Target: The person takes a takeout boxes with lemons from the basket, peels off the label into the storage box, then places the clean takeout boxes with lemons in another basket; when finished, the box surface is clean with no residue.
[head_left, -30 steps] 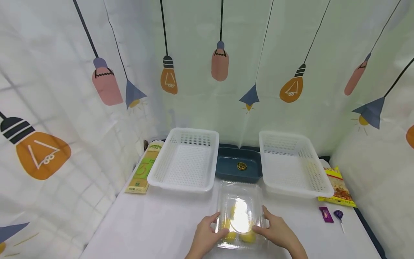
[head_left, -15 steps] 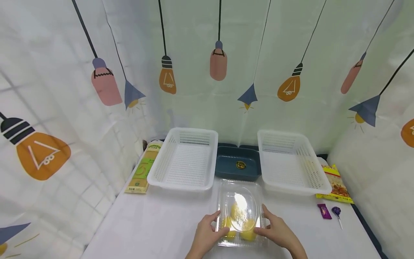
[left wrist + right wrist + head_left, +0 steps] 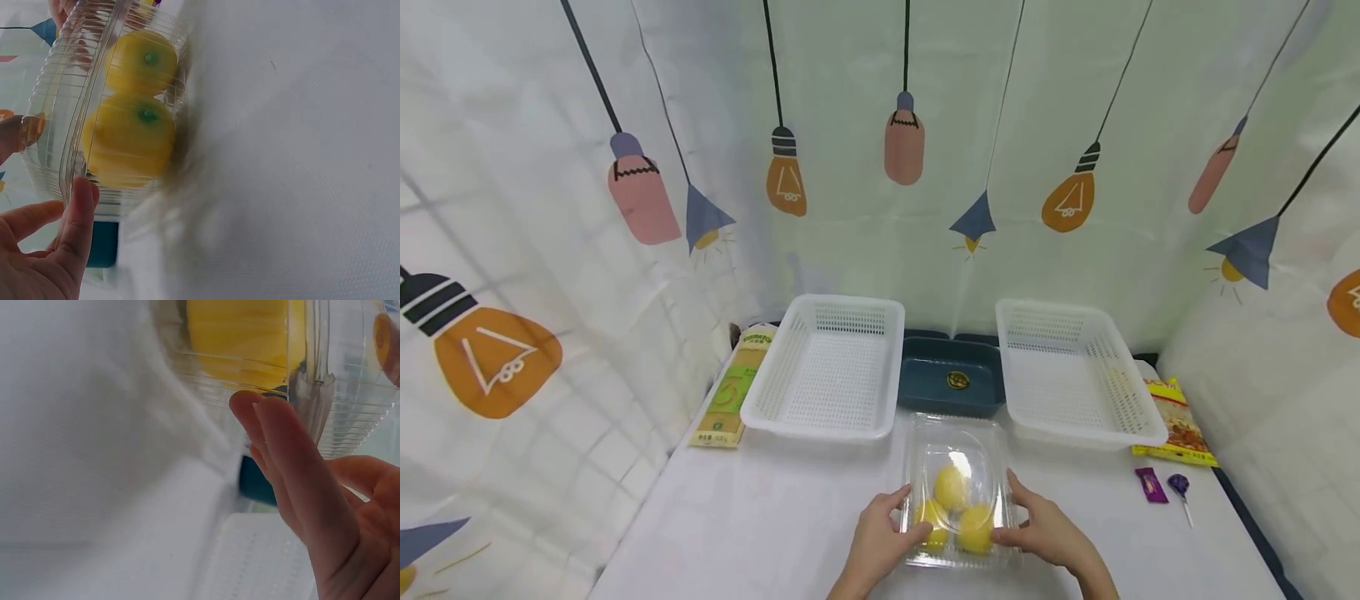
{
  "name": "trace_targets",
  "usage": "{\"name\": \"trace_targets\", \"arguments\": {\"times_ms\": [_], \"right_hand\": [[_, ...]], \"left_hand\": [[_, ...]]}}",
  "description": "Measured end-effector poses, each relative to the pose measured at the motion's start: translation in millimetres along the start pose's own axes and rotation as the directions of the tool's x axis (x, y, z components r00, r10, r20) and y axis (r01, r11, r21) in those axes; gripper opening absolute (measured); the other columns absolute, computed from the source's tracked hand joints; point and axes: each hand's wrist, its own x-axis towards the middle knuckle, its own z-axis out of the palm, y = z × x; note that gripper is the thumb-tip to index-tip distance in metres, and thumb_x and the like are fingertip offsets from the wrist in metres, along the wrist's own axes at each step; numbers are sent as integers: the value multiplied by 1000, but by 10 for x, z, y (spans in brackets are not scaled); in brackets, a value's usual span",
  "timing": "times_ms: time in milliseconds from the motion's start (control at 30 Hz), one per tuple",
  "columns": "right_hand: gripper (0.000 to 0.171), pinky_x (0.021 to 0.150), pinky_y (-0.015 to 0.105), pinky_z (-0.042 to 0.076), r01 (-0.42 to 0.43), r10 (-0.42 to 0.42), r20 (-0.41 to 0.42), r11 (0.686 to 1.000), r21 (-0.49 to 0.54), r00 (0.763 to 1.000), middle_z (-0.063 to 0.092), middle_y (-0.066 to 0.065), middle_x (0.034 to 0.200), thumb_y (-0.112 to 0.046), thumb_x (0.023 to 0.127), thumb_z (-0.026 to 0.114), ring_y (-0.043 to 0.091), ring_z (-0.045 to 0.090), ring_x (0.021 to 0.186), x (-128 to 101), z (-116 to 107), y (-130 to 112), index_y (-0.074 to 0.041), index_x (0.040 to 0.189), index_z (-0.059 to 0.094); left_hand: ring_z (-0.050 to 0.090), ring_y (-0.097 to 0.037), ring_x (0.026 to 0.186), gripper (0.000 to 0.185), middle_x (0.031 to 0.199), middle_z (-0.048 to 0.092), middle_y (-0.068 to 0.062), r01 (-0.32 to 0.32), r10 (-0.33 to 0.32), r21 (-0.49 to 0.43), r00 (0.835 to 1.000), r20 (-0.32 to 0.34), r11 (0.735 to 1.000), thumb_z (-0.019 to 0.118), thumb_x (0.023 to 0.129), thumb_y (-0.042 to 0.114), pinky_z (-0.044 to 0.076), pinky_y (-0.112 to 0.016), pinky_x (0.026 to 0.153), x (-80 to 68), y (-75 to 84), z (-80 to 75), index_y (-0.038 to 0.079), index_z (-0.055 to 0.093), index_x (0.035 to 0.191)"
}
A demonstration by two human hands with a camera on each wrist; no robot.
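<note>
A clear plastic clamshell box (image 3: 957, 433) lies on the white table near the front edge, with three yellow round fruits (image 3: 952, 487) inside. My left hand (image 3: 891, 523) holds its left side, thumb on the lid rim. My right hand (image 3: 1032, 523) holds the right side in the same way. In the left wrist view my thumb (image 3: 81, 206) presses the ribbed box (image 3: 62, 94) beside two yellow fruits (image 3: 128, 134) with green stem ends. The right wrist view has my fingers (image 3: 275, 437) against the box rim (image 3: 350, 394), with a fruit (image 3: 237, 331) just behind the wall.
Two white mesh baskets (image 3: 831, 371) (image 3: 1075, 375) stand behind the box, with a dark blue tray (image 3: 951, 385) between them. A green packet (image 3: 733, 392) lies far left. A yellow snack bag (image 3: 1176, 421), a purple candy (image 3: 1152, 485) and a lollipop (image 3: 1180, 487) lie right.
The lid's dome has settled lower over the fruits and the glare has shrunk, so the fruits show plainly. Both hands have stayed at the box's sides.
</note>
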Motion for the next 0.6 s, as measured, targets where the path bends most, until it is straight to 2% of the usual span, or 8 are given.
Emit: {"name": "trace_targets", "arguments": {"times_ms": [133, 300, 467, 600], "right_hand": [[107, 62, 36, 57, 15, -15, -17, 1000, 5, 1000, 55, 36, 134, -38, 81, 80, 20, 68, 79, -20, -20, -23, 4, 156, 17], [106, 62, 35, 58, 15, -15, -15, 1000, 5, 1000, 60, 34, 125, -36, 81, 80, 20, 68, 73, -98, -29, -64, 5, 156, 17], [106, 64, 35, 59, 7, -7, -31, 1000, 0, 999, 60, 31, 125, -38, 81, 80, 20, 69, 81, -175, -90, -206, 6, 155, 19], [106, 63, 33, 58, 4, -5, -51, 1000, -17, 999, 62, 27, 124, -39, 80, 81, 19, 68, 80, -224, -156, -344, 4, 156, 20]], "left_hand": [[48, -2, 59, 70, 100, 63, -9, -34, 34, 12, 999, 11, 999, 80, 74, 33, 45, -17, 53, 3, 30, -20, -3, 61, 131], [48, -1, 59, 71, 100, 61, -8, -26, 25, 28, 999, 37, 999, 80, 76, 35, 45, -17, 53, -49, 74, -61, -3, 60, 132], [50, 1, 60, 68, 102, 61, -9, -81, 80, 20, 997, 18, 997, 79, 77, 35, 46, -18, 55, -84, 191, -168, -1, 61, 132], [51, 3, 62, 68, 103, 62, -8, -113, 113, 26, 994, 1, 993, 79, 77, 37, 46, -17, 57, -98, 304, -265, 1, 62, 132]]}}
